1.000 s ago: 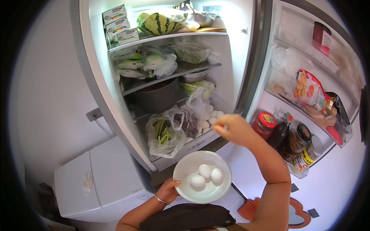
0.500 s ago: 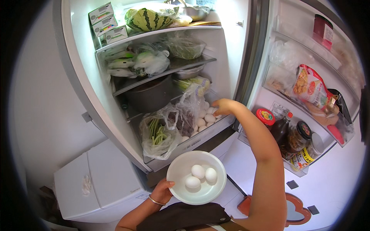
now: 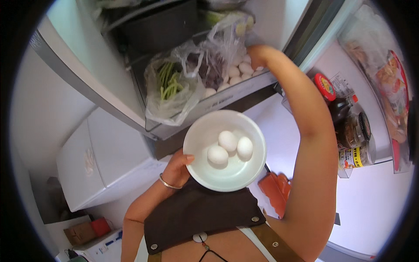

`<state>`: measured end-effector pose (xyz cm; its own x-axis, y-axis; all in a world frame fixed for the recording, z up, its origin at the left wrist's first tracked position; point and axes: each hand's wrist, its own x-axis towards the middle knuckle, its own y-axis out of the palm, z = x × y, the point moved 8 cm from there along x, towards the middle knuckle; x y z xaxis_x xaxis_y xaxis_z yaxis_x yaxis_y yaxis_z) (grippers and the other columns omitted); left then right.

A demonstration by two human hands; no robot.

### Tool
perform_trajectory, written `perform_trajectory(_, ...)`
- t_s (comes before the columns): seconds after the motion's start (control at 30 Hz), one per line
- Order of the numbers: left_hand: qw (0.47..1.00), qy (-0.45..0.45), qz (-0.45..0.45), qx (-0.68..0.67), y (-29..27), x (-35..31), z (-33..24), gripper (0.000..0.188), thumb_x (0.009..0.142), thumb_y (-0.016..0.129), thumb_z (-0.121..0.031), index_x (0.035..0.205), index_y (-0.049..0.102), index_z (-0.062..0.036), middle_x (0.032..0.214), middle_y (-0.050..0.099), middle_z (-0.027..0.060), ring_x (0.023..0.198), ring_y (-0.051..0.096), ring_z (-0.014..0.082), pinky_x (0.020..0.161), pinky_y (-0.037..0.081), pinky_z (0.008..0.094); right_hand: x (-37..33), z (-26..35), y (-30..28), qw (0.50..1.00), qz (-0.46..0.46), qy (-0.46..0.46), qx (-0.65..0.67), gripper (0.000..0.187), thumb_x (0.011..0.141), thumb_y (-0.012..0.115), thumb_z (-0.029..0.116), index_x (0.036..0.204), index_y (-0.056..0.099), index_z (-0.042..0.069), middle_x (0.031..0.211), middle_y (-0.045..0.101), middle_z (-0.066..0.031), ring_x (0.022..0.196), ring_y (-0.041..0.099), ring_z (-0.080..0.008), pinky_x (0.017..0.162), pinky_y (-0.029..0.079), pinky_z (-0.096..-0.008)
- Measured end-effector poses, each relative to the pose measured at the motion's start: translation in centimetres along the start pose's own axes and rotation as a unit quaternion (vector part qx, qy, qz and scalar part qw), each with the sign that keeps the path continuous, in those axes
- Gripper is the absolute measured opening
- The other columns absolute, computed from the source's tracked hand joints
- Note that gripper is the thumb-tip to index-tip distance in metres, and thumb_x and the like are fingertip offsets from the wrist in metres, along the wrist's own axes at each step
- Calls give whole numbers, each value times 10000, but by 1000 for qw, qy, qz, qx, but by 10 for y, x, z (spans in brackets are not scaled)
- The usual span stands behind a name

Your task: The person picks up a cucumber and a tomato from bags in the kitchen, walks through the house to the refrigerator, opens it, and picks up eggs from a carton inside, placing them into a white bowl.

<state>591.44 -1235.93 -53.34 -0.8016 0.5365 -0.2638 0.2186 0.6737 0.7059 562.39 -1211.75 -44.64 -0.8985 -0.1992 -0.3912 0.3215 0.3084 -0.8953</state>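
A white bowl (image 3: 231,178) is gripped at its left rim by my left hand (image 3: 176,168), thumb over the edge. Three white eggs (image 3: 217,154) lie together inside it. Beyond the bowl, my right hand (image 3: 261,56) reaches into the right end of the fridge drawer (image 3: 218,99), over a pile of white eggs (image 3: 245,68). Its fingers are mostly hidden, so whether they hold an egg does not show. Left of that pile lie a clear plastic bag of green beans (image 3: 171,89) and a bag with dark purple contents (image 3: 211,73).
The open fridge door on the right carries a red-lidded jar (image 3: 324,86), a dark bottle (image 3: 340,109) and more jars (image 3: 351,131). A dark pot (image 3: 161,28) stands on the shelf above the drawer. At left is a white lidded appliance (image 3: 122,148).
The view has tipped downward, so the upper shelves have left the picture. My right hand has gone deeper among the eggs. The bowl stays in my left hand with the same three eggs.
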Motion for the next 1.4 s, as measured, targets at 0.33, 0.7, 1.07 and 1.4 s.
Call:
perform_trajectory(0.33, 1000, 3, -8, -2, 5, -1, -3, 634, 705, 599, -251, 1227, 396, 45, 1178, 503, 149, 1082, 490, 234, 932, 371, 337, -20, 12, -12, 991, 47, 38, 118, 380, 617, 649, 62, 969, 544, -34, 890, 583, -186, 680, 609, -305, 456, 508, -373)
perform_trajectory(0.7, 1000, -14, 11, -8, 9, -3, 0, 664, 713, 595, -274, 1266, 363, 11, 1217, 477, 138, 1114, 472, 237, 939, 370, 344, -27, 18, -23, 994, 55, 28, 92, 555, 658, 596, 128, 1182, 454, 14, 986, 564, -191, 686, 612, -314, 511, 520, -394)
perform_trajectory(1.07, 1000, -6, 20, 7, 2, -1, 3, 684, 712, 614, -278, 1276, 348, 2, 1210, 482, 126, 1088, 498, 230, 887, 426, 353, 45, -5, -2, 999, 13, 7, 46, 381, 627, 608, 265, 944, 646, 58, 952, 620, -155, 860, 601, -271, 708, 483, -378)
perform_trajectory(1.4, 999, -21, 1, -25, -8, 2, 5, 687, 698, 610, -238, 1266, 329, 29, 1191, 486, 160, 1051, 525, 247, 881, 445, 359, 5, 14, -41, 956, -51, -13, 290, 406, 609, 669, 260, 974, 631, 86, 957, 609, -130, 839, 601, -251, 623, 508, -366)
